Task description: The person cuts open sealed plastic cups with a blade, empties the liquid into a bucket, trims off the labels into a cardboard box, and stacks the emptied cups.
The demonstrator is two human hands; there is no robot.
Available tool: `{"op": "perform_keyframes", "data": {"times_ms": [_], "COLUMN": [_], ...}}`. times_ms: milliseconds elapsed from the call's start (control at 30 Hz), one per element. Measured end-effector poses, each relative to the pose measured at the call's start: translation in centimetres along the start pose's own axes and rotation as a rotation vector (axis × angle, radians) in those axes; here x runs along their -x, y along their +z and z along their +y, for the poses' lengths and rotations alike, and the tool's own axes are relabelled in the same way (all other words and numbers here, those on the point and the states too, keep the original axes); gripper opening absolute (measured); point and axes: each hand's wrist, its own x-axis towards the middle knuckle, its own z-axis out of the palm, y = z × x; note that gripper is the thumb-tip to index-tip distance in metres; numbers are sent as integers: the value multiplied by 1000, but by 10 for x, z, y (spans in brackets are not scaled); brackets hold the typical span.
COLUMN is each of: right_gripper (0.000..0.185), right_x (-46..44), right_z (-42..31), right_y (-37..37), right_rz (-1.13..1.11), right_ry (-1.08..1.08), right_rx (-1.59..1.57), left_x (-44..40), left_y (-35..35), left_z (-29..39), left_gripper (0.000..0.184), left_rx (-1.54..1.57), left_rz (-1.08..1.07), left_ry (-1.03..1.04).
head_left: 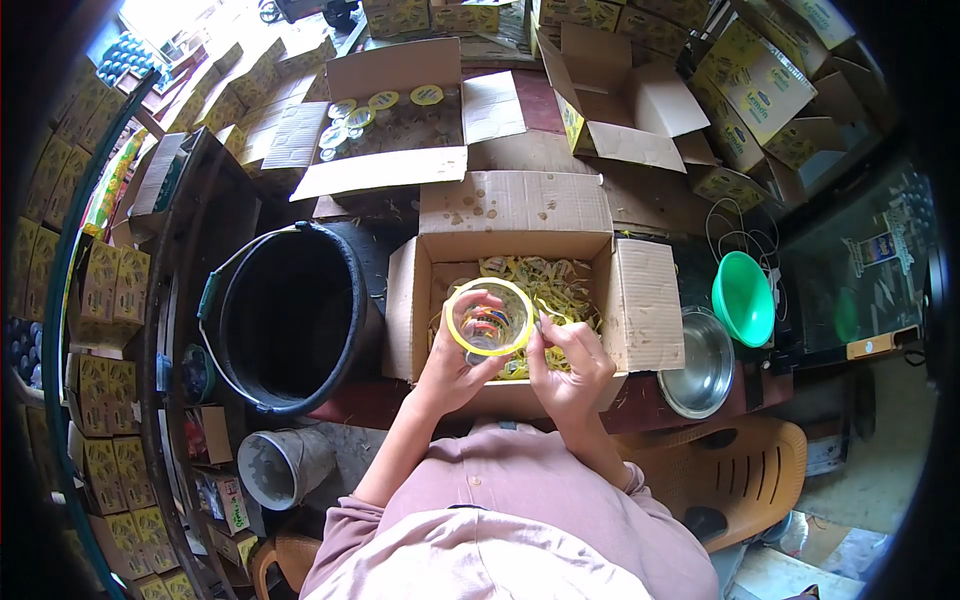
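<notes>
Head view shows work that looks partway through; at left, a black bucket (pixel 290 315) stands beside the table, its dark inside hiding any contents; farther off, an open far carton (pixel 395 70) holds yellow-rimmed pieces (pixel 383 100), whether finished or waiting I cannot tell; at centre, the left hand (pixel 450 360) curls firmly around a clear yellow-rimmed cup (pixel 505 318), held tilted above an open near carton (pixel 515 205); heaped yellow scraps (pixel 560 290) inside it suggest a fair amount is done, this cup being in hand; the right hand (pixel 575 360) has thumb and forefinger closed together, seemingly pinching the cup's right rim, the other fingers folded; how much is left is unclear. Counted left to right: one black bucket; at least five yellow-rimmed pieces, some overlapping, in one far carton; one cup held; one near carton, its scraps too tangled to count; one open right-hand carton (pixel 668 103) at far right; one metal bowl (pixel 690 375); one green bowl (pixel 743 298), just beside it.
</notes>
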Motion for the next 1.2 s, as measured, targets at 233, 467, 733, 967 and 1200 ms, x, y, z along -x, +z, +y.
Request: {"op": "perform_keyframes", "data": {"times_ms": [233,467,733,967,1200], "right_gripper": [29,24,27,26,24], "right_x": [-4,-9,-6,-8,-4], "right_z": [2,-1,3,-1,-5], "right_y": [-3,-8,-5,-6,-7], "right_rz": [-4,-60,-60,-57,-4], "right_ry": [39,62,14,13,87], "right_rx": [-72,-122,-122,-129,-149], "left_x": [-1,-1,-2,0,-1], "left_y": [-3,-7,-5,-11,-10], "left_z": [11,9,20,4,0], "left_gripper": [63,57,60,71,71], "left_rx": [-137,2,46,4,77], "left_rz": [-93,-162,-163,-198,-123], "left_ry": [42,-24,-52,7,80]}}
